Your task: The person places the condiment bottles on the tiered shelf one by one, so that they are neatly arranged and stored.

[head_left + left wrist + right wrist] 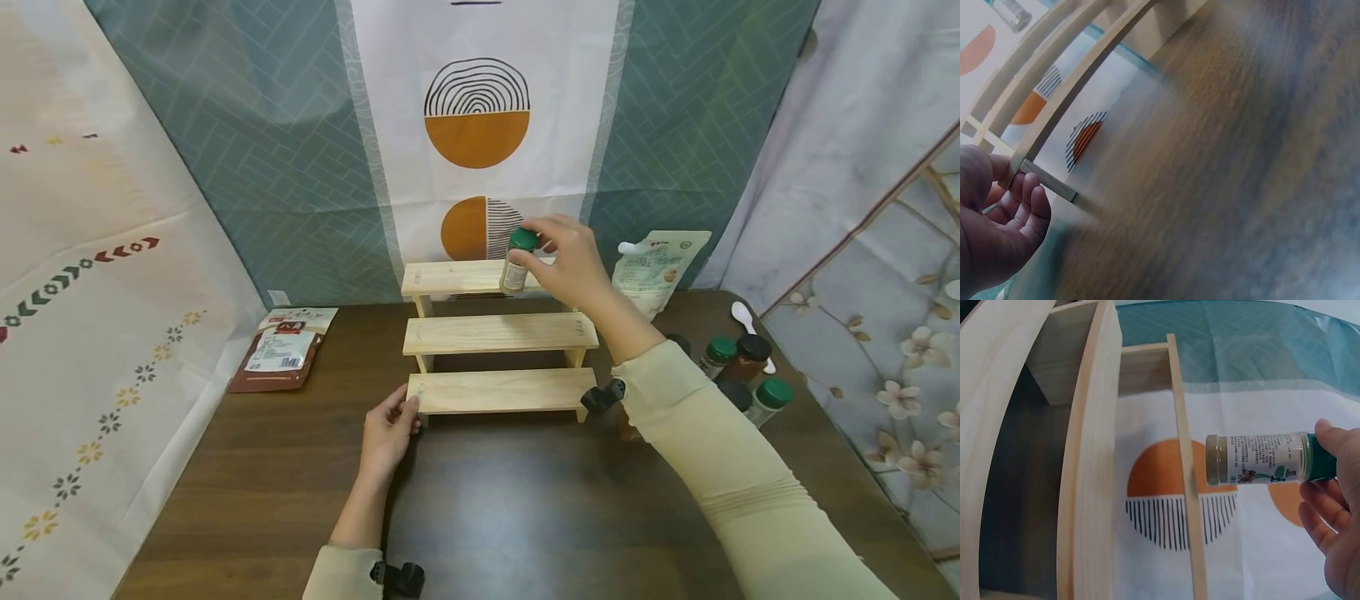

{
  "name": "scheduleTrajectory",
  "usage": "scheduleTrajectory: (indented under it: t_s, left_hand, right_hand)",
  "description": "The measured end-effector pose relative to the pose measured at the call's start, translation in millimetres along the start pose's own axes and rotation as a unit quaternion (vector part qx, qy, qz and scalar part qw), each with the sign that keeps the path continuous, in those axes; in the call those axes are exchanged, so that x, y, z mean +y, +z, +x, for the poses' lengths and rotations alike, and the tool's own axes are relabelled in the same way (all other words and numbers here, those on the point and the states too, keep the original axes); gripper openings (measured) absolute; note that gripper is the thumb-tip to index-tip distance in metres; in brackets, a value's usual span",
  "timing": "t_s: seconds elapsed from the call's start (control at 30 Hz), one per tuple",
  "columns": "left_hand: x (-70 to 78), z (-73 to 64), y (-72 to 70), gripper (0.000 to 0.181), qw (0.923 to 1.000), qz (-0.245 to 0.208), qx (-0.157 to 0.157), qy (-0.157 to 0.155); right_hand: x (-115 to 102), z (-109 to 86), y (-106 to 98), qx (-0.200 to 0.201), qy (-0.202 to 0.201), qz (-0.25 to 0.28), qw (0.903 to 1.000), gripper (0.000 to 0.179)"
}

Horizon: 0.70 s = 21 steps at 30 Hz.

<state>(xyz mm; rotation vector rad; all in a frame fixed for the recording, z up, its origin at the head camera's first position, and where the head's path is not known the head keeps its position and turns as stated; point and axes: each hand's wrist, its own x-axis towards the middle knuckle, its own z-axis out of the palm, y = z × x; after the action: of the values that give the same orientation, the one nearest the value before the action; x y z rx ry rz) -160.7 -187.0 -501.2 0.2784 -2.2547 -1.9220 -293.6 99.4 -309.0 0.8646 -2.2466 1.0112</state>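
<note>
A three-tier wooden shelf [501,333] stands at the back of the brown table. My right hand [567,257] pinches a small spice jar [514,271] by its green cap, in front of the top tier. In the right wrist view the jar [1263,459] has a printed label and brownish contents toward its base; it appears apart from the wood. At the left end of the lowest tier, my left hand [387,432] grips the board's corner. The left wrist view shows its thumb and fingers [1036,209] about that corner.
Several jars with green and dark caps, such as a green-capped jar [770,396], stand at right, partly behind the right sleeve. Behind them are a white spouted pouch [658,271] and a white spoon [742,315]. A brown-and-white packet [285,350] lies at left.
</note>
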Motion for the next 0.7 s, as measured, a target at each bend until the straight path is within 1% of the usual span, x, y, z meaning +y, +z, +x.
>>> scheduleTrajectory:
  t_s: [0.17,0.23,0.37,0.5,0.7]
  left_hand:
    - [29.1,-12.5,-1.6,0.039,0.9999,0.007,-0.009,-0.003]
    - [36.8,-16.1,-1.5,0.038,0.9999,0.012,-0.011,-0.001]
    - [37.3,-16.2,-1.3,0.039,0.9999,0.013,-0.011,0.000]
    - [38.1,-16.4,-1.4,0.038,0.9999,0.014,-0.008,-0.001]
    - [40.1,-16.7,-0.6,0.038,0.9999,0.015,-0.004,-0.007]
  right_hand:
    - [-2.0,9.1,16.3,-0.005,-0.001,0.007,1.0000,0.041]
    - [-2.8,11.9,21.2,-0.003,0.004,0.013,0.9999,0.041]
    - [-3.7,17.6,30.6,0.005,0.021,0.028,0.9994,0.042]
    - [-5.5,23.9,41.2,0.011,0.030,0.035,0.9989,0.043]
    - [-10.8,33.6,56.6,-0.001,0.039,0.040,0.9984,0.043]
